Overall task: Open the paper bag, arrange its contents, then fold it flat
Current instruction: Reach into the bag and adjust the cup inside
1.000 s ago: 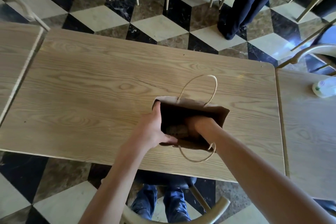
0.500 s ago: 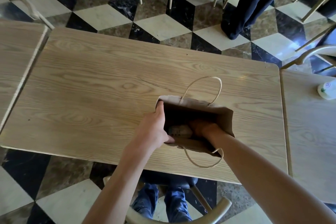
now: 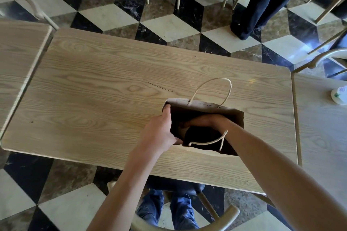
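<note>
Brown paper bag (image 3: 232, 116); mouth open; twine handles

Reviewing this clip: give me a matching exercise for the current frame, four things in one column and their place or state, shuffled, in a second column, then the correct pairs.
Things:
1. left hand
2. right hand
3. far twine handle
4. white bottle

Places or states:
A. reached down inside the paper bag
B. lying on the neighbouring table to the right
C. gripping the bag's left edge, holding the mouth open
D. arching over the wooden table beyond the bag

Pairs: 1-C, 2-A, 3-D, 4-B
</note>
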